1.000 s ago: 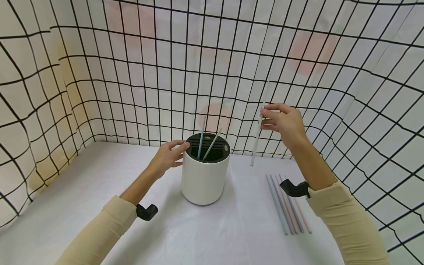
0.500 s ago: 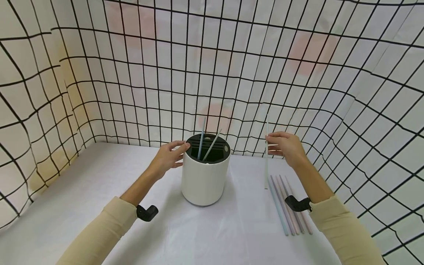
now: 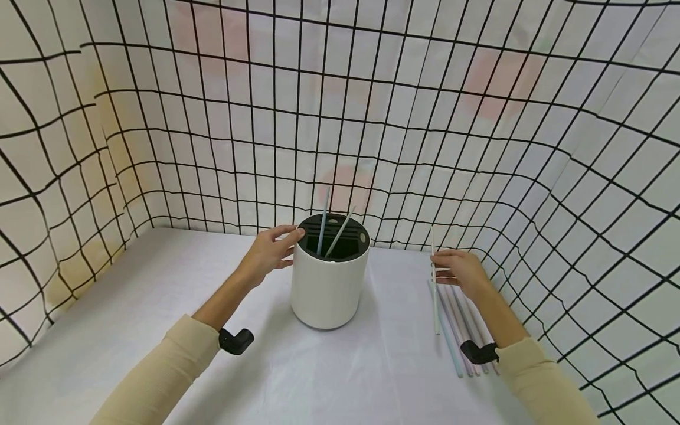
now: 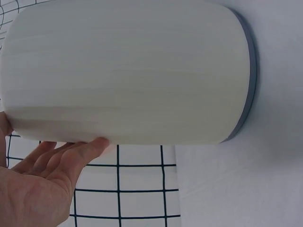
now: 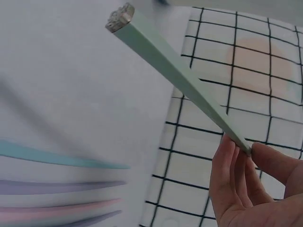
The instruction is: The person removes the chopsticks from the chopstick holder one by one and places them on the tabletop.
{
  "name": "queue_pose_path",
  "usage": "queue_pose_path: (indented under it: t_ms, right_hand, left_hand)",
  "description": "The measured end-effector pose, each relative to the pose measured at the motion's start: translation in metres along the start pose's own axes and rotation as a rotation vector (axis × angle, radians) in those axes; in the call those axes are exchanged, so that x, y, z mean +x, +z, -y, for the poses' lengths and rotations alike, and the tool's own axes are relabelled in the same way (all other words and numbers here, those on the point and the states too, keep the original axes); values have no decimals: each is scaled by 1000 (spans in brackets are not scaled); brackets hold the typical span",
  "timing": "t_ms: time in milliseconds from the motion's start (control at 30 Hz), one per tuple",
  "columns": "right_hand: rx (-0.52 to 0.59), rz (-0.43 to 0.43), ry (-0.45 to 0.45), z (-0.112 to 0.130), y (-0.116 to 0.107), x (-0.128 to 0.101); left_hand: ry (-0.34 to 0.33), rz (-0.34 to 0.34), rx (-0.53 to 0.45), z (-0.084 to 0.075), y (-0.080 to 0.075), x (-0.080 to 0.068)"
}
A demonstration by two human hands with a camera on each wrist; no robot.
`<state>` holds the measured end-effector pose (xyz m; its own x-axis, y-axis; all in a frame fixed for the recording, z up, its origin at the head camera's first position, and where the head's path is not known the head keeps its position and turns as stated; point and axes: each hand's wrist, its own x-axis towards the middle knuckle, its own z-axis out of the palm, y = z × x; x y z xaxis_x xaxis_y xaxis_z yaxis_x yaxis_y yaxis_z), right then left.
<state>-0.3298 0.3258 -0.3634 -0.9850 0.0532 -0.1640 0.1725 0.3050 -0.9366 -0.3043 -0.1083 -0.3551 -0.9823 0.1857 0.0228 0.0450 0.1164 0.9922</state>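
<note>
A white utensil holder with a black insert stands upright on the table. One blue chopstick and one pale green chopstick lean inside it. My left hand holds the holder at its left side, thumb at the rim; in the left wrist view several fingers lie against the wall, partly hidden behind it. Between thumb and fingertips my right hand pinches another green chopstick near its thin end, its silver-capped thick end hanging downward. Close to this hand, several pastel chopsticks lie side by side on the table.
White cloth covers the table. A black wire grid stands along the back and both sides, with pale sheeting behind it. Each wrist carries a black mount.
My right hand has come down and slightly right with the green chopstick, to beside the row of lying chopsticks. My left hand and the holder have stayed in place.
</note>
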Motion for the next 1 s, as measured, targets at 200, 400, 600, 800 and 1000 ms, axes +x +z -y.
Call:
queue_pose_path:
  t_ms: [200,400,600,800,1000]
  right_hand:
    - [-29,9,58,-33,-2,7]
    - [-67,-7,102,-59,0,5]
    - [-129,19,131,-79,0,3]
    - [-154,53,143,-92,1,3]
    - [-127,43,163,-96,2,5]
  left_hand:
    - [-4,-3,2,1,1,1]
    - [-10,-2,-1,0,1,1]
    - [-15,-7,2,-1,1,0]
    - [-18,-8,9,0,1,0]
    - [-12,-4,6,0,0,0]
